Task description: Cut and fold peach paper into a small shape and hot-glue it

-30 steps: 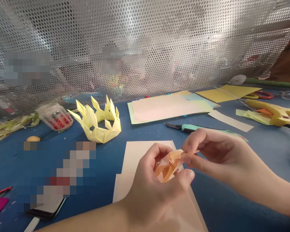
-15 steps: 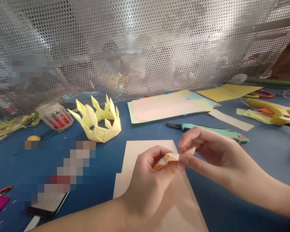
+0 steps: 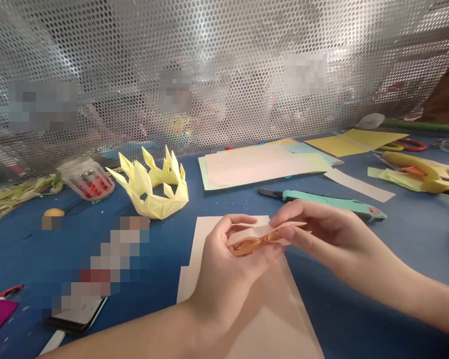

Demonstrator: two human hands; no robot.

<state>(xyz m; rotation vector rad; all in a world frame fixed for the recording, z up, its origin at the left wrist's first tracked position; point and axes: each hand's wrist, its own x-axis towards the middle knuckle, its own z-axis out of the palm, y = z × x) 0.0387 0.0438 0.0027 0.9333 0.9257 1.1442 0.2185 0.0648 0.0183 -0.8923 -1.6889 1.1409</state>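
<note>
Between my two hands is a small folded piece of peach paper [image 3: 260, 240], its layers spread apart. My left hand [image 3: 234, 264] is closed around its left part, thumb below and fingers behind. The fingertips of my right hand [image 3: 318, 229] pinch its right end. Beneath them pale peach sheets [image 3: 262, 314] lie on the blue table. A teal utility knife [image 3: 333, 203] with a dark blade rests just behind my right hand. To the left stands a yellow folded paper crown [image 3: 159, 199].
Pink and green sheets [image 3: 254, 167] lie at the back, beside a paper strip [image 3: 359, 184]. A yellow glue gun [image 3: 428, 172] is at right. At left are a clear tub [image 3: 88, 179] with red bits and a phone [image 3: 78, 316]. Perforated metal [image 3: 224, 65] borders the back.
The folded peach paper has been opened wider and now shows its inner side. My left fingers have lifted slightly, and my right fingertips have shifted along the paper's upper edge.
</note>
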